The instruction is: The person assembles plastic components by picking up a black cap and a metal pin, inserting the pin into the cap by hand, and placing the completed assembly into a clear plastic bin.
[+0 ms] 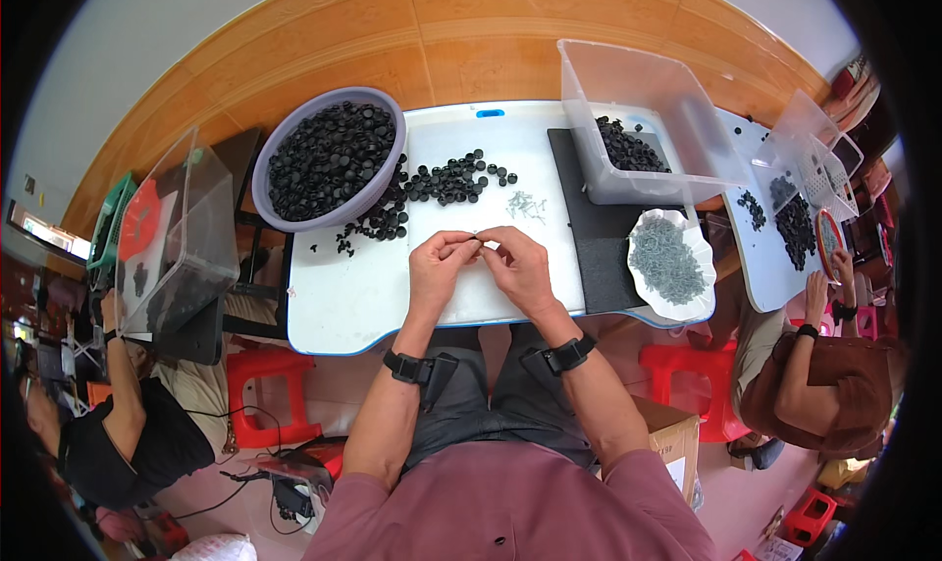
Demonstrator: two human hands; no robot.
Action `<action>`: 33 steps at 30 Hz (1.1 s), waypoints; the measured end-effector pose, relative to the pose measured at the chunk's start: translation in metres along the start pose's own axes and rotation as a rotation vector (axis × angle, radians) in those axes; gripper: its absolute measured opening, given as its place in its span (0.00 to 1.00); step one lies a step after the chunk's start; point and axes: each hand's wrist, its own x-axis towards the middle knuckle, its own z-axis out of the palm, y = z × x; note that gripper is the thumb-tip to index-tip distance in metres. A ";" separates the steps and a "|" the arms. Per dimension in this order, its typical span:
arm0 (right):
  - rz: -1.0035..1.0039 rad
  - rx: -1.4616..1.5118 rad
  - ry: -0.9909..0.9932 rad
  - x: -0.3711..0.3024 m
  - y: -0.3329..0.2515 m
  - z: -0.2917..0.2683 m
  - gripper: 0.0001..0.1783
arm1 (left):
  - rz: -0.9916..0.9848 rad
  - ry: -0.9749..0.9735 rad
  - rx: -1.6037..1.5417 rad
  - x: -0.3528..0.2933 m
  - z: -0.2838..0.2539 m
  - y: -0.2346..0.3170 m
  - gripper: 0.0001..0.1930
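Observation:
My left hand (439, 268) and my right hand (518, 267) meet over the near middle of the white table (343, 301). Their fingertips are pinched together around a small black part (476, 243), mostly hidden by the fingers. Just beyond them lies a loose spread of round black caps (446, 180). A small scatter of pale, translucent pin-like pieces (527, 206) rests to the right of those caps. At the far left a greyish-purple basin (260, 183) is heaped with the same kind of black caps.
A black mat (608, 257) runs along the right side, under a clear plastic bin (677, 183) holding black parts. Nearer stands a scalloped white dish (699, 301) of small grey pieces. Co-workers sit left and right; red stools (270, 365) flank my legs.

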 end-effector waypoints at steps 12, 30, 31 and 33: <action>0.023 -0.039 0.057 -0.003 0.001 0.003 0.10 | 0.038 -0.059 0.066 -0.003 0.000 -0.003 0.11; 0.103 0.014 0.070 0.002 0.010 0.002 0.09 | 0.311 -0.011 0.855 0.005 -0.009 0.009 0.19; 0.103 0.014 0.068 0.002 0.010 0.003 0.09 | 0.309 -0.038 0.856 0.006 -0.008 0.009 0.18; 0.118 -0.013 0.042 0.001 0.011 0.003 0.09 | 0.342 -0.020 0.853 0.006 -0.007 0.007 0.16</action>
